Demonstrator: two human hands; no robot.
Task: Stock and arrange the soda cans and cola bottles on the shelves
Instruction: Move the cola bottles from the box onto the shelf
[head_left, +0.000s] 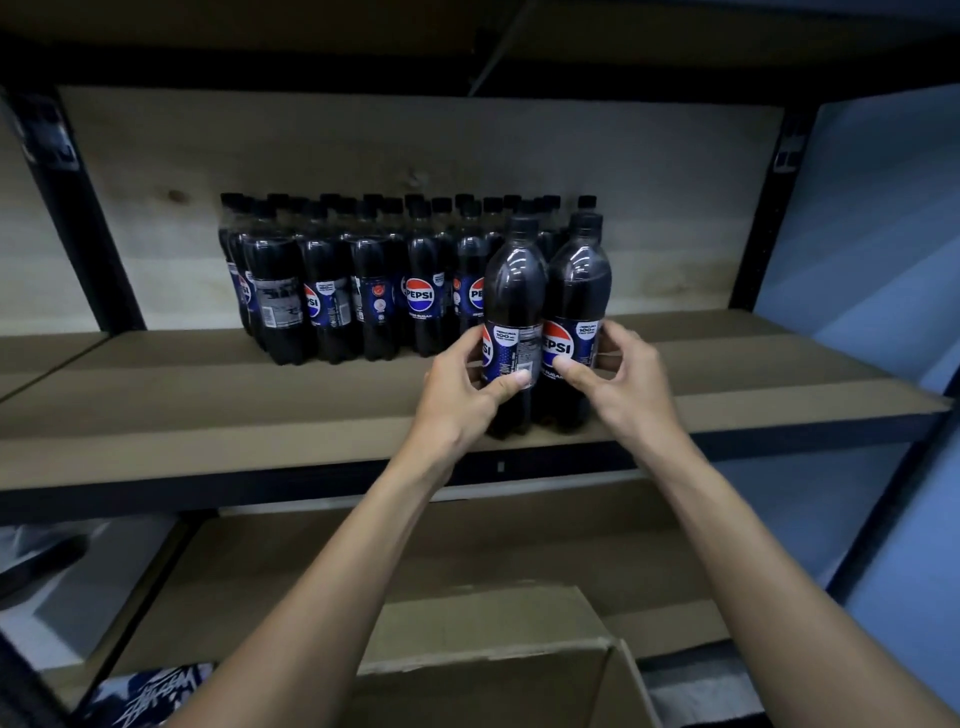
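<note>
Grip check first: left hand (465, 387) is wrapped round the label band of the left bottle (514, 291), thumb across the front, fingers curling behind. Right hand (621, 371) mirrors it on the right bottle (576, 286), thumb pressed on the logo, fingers round the far side. Both hands are clamped on, low on the body. The two stand upright, side by side and touching, on the shelf board (208, 410), just in front of the right end of the block of stocked bottles (363, 291). Are the bases down on the board or a shade off it? They look to be resting, in front of the block and near the board's front edge, but I can't say for sure.

Handling now: both look full, dark right up to the neck, so expect real weight and a stiff, pressurised wall that won't cave under the fingers. Smooth plastic and a glossy label, so probably a bit slippery. The label band is the sensible hold, well below the narrow neck, and it keeps a tall bottle from tipping. Next call, I'd judge: slide the pair back to meet the block's right side and square the labels forward. Below the block, in the foreground, a cardboard box (493, 670) stands open.
</note>
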